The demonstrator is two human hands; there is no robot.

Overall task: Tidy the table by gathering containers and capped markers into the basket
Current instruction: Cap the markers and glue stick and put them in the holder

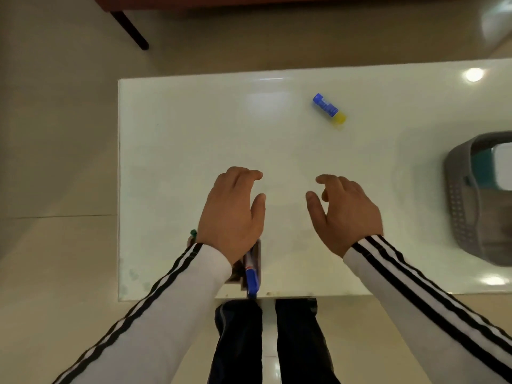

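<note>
My left hand (234, 210) and my right hand (342, 210) hover side by side over the middle of the white table (180, 151), fingers loosely curled and holding nothing. A blue tube with a yellow end (329, 108) lies on its side far ahead of my right hand. A grey perforated basket (461, 212) stands at the right edge with a teal and white container (496, 167) inside. Under my left wrist a blue-capped marker (251, 278) lies on a dark holder (257, 261) at the near edge. A green-tipped marker (193, 233) peeks out beside that wrist.
A dark furniture leg (130, 26) stands on the tiled floor beyond the table's far left corner. My dark trouser legs (266, 342) show below the near edge. Bright lamp reflections sit on the glossy table top at right.
</note>
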